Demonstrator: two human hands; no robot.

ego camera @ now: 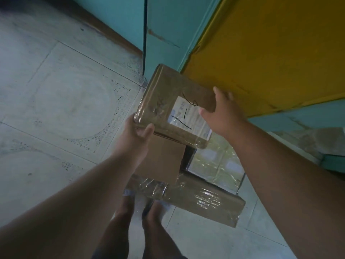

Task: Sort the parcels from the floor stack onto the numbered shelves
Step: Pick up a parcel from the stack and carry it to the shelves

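Note:
A flat brown cardboard parcel point(164, 101) wrapped in clear tape is held tilted in the air, its white label marked by hand "1-8". My left hand point(137, 132) grips its near left corner, thumb on top. My right hand point(222, 112) holds its right edge, fingers curled over the far side. Below on the floor lies the stack: a plain brown box point(160, 159), a long taped parcel point(203, 202) and a parcel in shiny clear wrap point(216, 161).
A large yellow cardboard panel point(270, 53) leans at the upper right against a teal wall point(168, 25). A teal ledge point(306, 131) runs along the right. Pale tiled floor point(56, 100) spreads to the left. My legs and feet point(138, 217) stand just before the stack.

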